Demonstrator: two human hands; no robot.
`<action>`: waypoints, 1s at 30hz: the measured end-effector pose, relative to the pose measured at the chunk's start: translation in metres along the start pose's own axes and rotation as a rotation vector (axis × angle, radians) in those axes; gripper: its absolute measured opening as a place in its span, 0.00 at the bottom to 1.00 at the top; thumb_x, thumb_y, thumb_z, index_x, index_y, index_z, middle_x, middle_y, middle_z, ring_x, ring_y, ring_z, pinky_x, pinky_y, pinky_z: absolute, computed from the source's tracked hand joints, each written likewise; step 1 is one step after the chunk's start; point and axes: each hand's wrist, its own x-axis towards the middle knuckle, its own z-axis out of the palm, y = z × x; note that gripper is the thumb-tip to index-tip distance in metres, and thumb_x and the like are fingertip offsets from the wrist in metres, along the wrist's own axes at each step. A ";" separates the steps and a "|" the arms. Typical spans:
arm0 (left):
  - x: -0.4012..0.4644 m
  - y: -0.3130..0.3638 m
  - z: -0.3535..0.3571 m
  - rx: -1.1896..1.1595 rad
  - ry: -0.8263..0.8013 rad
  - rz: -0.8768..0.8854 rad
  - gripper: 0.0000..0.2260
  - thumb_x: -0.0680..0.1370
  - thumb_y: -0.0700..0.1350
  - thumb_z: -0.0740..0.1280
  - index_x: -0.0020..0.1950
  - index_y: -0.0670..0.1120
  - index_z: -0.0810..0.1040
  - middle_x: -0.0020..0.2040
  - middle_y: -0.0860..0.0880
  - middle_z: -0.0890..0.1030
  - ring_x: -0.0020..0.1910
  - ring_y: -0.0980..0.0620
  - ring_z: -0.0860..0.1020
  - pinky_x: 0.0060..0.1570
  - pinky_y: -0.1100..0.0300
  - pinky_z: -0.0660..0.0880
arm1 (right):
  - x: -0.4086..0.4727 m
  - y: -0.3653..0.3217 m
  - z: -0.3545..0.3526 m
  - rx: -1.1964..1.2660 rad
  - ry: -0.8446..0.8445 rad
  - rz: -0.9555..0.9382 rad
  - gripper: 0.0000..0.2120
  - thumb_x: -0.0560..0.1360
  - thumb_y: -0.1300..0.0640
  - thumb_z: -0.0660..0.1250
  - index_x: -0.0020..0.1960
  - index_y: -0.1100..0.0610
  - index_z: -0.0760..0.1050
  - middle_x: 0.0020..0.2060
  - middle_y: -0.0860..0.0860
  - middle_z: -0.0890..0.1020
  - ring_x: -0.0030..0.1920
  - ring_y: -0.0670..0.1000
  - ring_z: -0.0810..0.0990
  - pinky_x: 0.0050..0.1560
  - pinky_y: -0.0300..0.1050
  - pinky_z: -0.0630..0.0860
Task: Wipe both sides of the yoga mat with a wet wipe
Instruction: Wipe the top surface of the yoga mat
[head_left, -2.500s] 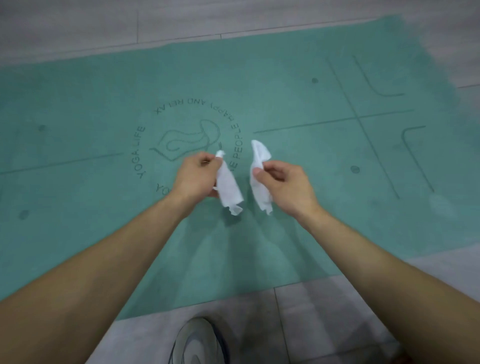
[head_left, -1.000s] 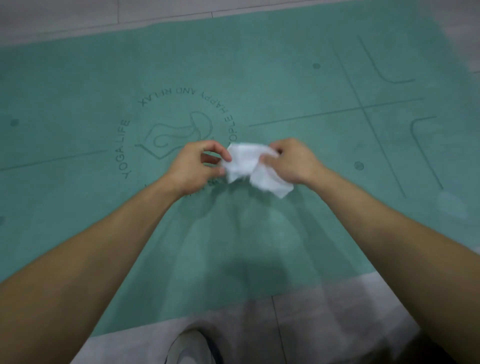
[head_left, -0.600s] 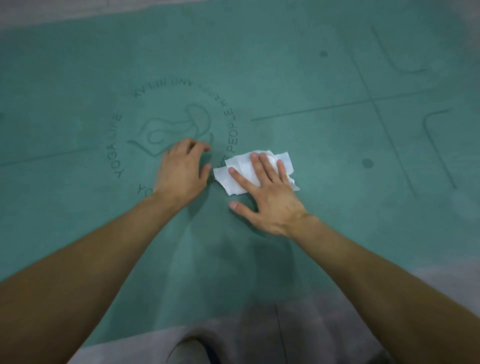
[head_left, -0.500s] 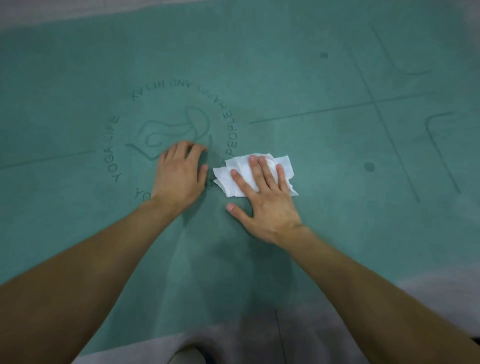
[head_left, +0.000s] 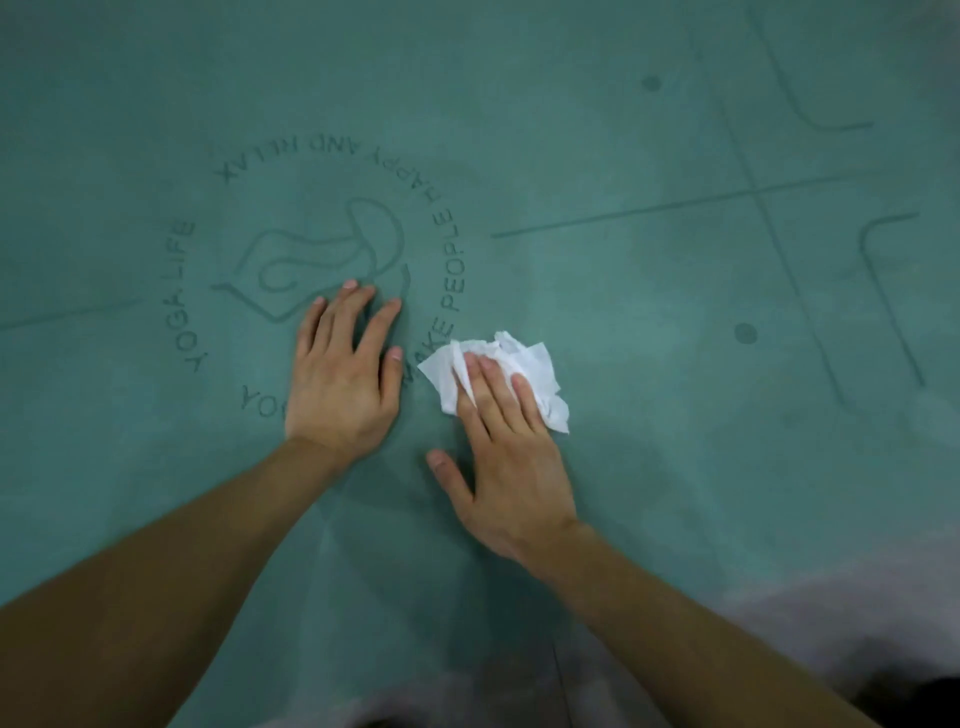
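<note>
We have the teal yoga mat spread flat and filling almost the whole frame, printed side up, with only a pale strip of tiled floor showing along the lower right edge. The circular logo with its ring of lettering sits in the centre left of the picture.

Our left hand lies flat on the mat at the lower edge of that logo, fingers straight and slightly spread, holding nothing; we judge it is bracing the mat. A second ago both our hands were up in the air bunching the wipe between them. Now both are down on the surface.

Our right hand is just right of centre, palm down, its fingers extended over the wet wipe and pressing it to the mat, thumb splayed out to the left on bare mat. The white wipe lies crumpled beside the word PEOPLE, more rumpled than half a second back, so the stroke seems to have begun.

We judge the wiping of this first side has barely started; nearly all of this face and the whole underside remain.
</note>
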 end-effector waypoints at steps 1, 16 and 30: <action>0.000 0.000 0.000 -0.006 0.003 0.002 0.22 0.86 0.48 0.59 0.78 0.43 0.71 0.77 0.40 0.69 0.82 0.42 0.63 0.80 0.39 0.57 | -0.006 -0.002 0.001 -0.016 -0.027 -0.044 0.38 0.85 0.35 0.53 0.85 0.58 0.54 0.85 0.52 0.47 0.85 0.50 0.42 0.84 0.56 0.49; 0.002 -0.001 -0.002 0.009 0.020 0.000 0.22 0.85 0.48 0.59 0.79 0.44 0.72 0.78 0.40 0.69 0.82 0.42 0.63 0.81 0.40 0.56 | -0.011 -0.006 0.002 -0.042 -0.004 -0.011 0.32 0.85 0.40 0.57 0.80 0.60 0.65 0.85 0.54 0.52 0.85 0.51 0.45 0.83 0.57 0.52; 0.002 0.001 -0.006 0.028 -0.013 -0.004 0.22 0.86 0.48 0.58 0.80 0.46 0.71 0.79 0.41 0.68 0.83 0.43 0.61 0.81 0.41 0.55 | 0.027 0.018 -0.006 -0.113 -0.012 -0.084 0.33 0.87 0.38 0.51 0.86 0.54 0.50 0.85 0.52 0.51 0.85 0.51 0.45 0.83 0.57 0.51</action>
